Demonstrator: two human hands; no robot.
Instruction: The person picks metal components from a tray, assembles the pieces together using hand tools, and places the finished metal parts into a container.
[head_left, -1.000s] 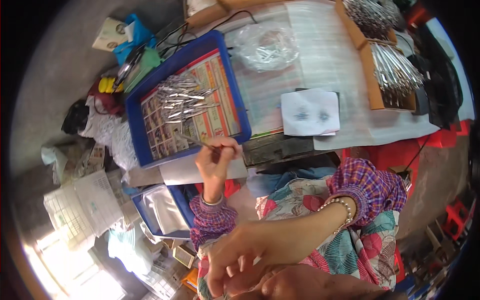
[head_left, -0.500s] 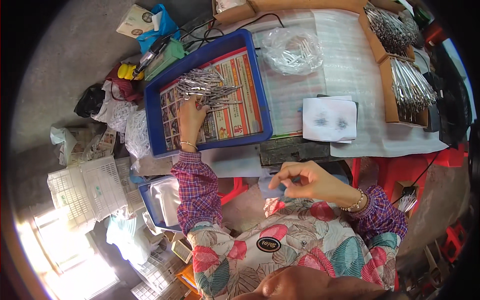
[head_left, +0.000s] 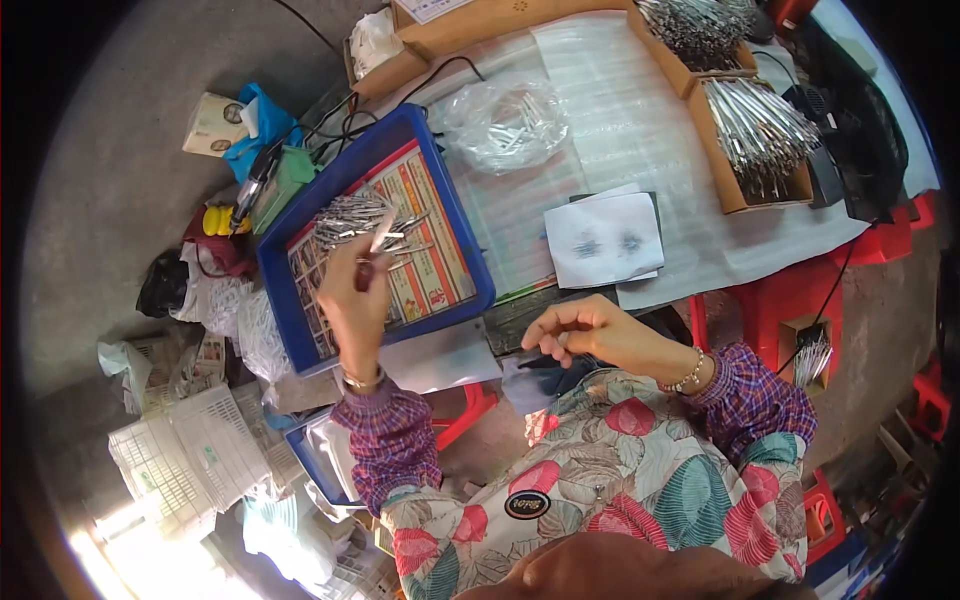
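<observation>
My left hand (head_left: pixel 352 300) is closed in a pinch over the near part of a blue tray (head_left: pixel 480 262). Between its fingertips a thin, shiny metal strip (head_left: pixel 383 230) sticks up, slightly blurred. Beyond it a loose heap of similar slim metal pieces (head_left: pixel 345 215) lies on the printed paper (head_left: pixel 437 252) lining the tray. My right hand (head_left: pixel 598 333) hovers in front of the table edge, fingers loosely bent and apart, with nothing visible in it. The smudged white paper sheets (head_left: pixel 605 262) are just beyond that hand.
A clear plastic bag of white pieces (head_left: pixel 510 128) lies right of the tray. Cardboard boxes (head_left: pixel 742 190) packed with metal rods stand at the right. A green box (head_left: pixel 283 188) and a powered screwdriver (head_left: pixel 255 183) sit left of the tray. Red stools (head_left: pixel 765 310) are beneath the table.
My left hand has drawn back from the heap toward me and lifted a metal strip. My right hand stays near the table edge. The whole view has shifted and turned somewhat.
</observation>
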